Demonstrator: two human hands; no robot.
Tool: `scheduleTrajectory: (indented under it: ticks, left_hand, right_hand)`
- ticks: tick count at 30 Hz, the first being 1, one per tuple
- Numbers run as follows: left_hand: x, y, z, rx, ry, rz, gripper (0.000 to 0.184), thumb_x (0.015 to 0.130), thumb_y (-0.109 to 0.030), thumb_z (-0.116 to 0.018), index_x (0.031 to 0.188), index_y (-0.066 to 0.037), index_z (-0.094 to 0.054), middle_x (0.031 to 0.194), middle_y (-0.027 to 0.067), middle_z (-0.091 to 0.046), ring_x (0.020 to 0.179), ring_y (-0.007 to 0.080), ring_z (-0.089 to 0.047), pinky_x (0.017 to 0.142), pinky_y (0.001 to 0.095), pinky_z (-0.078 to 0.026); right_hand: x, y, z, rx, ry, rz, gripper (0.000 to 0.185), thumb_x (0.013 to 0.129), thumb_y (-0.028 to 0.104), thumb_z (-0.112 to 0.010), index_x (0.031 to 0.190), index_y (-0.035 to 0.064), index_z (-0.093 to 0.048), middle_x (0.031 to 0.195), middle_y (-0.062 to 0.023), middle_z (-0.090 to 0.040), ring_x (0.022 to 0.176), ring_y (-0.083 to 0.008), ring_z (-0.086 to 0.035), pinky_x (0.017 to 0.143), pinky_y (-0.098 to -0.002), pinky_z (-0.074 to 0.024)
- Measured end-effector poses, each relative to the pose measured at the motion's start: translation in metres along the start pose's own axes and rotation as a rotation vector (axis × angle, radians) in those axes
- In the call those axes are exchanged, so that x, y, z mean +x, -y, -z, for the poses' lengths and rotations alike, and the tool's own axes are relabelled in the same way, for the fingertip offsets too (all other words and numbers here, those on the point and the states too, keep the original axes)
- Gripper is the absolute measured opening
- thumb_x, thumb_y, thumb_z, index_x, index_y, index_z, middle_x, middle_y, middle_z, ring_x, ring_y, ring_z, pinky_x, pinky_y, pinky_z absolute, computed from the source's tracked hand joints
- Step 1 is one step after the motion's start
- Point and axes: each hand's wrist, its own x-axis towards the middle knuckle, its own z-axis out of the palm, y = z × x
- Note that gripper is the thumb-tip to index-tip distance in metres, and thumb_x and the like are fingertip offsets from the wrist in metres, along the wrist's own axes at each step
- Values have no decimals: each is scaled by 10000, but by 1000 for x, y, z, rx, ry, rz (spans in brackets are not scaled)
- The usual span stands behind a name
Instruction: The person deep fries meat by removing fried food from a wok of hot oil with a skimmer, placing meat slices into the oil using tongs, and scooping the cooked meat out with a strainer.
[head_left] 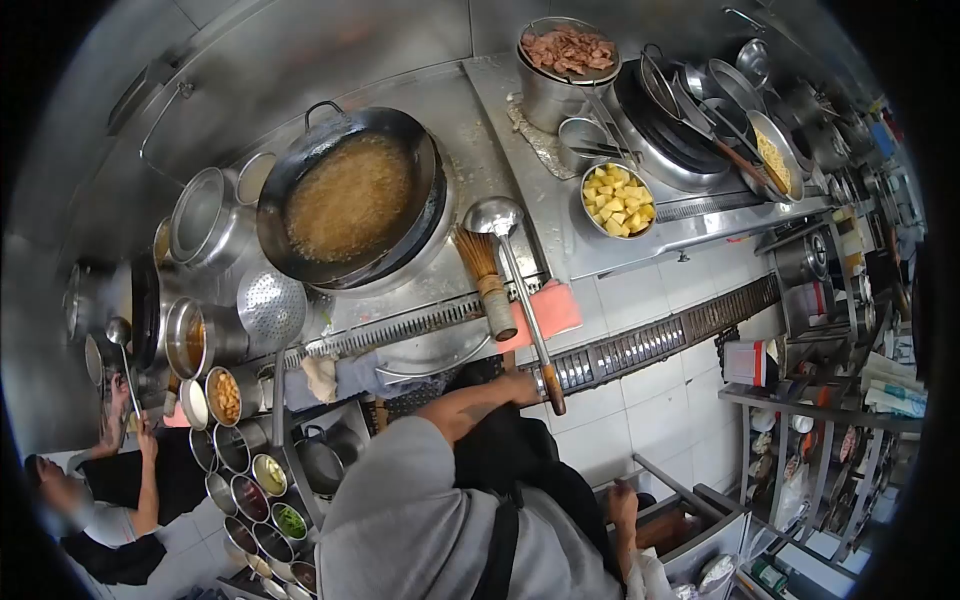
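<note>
My left hand (522,388) is at the stove's front edge, close beside the wooden-ended handle of a ladle (525,290); its fingers are hidden. Lower right, my right hand (622,502) has its fingers curled near a steel cabinet (695,540); what it holds, if anything, cannot be made out. The ladle lies across the stove edge beside a bamboo brush (484,282) and a pink cloth (550,310). A large black wok (415,205) with bubbling brownish liquid sits on the burner.
A perforated skimmer (272,305) and several ingredient tins stand left. Meat in a strainer (568,52) and a bowl of yellow chunks (617,202) are back right. Another person (110,510) holds a ladle at far left. A floor grate (660,335) and shelves (820,415) lie right.
</note>
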Motion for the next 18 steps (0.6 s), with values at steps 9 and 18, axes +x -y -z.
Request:
scheduleTrajectory:
  ticks: [9,18]
  left_hand:
    - [-111,-123,365,-1504,-306,-657,224,914,-198,-471,1032,-16,-525,846,124,-615,714,176,-497,583,350,-401]
    - [-165,-59,554,-1857,-762,-553,186,905,-7,-343,1079,-50,-392,852,179,-559,444,131,-391,329,240,-266]
  right_hand:
    - [-29,51,-48,123,-169,-121,361,824,232,-614,1113,15,-616,829,-178,-674,815,-349,-652,763,-423,-498]
    - [-80,67,-101,271,-350,-280,392,834,232,-623,1143,-9,-612,832,-178,-679,777,-283,-665,738,-369,-509]
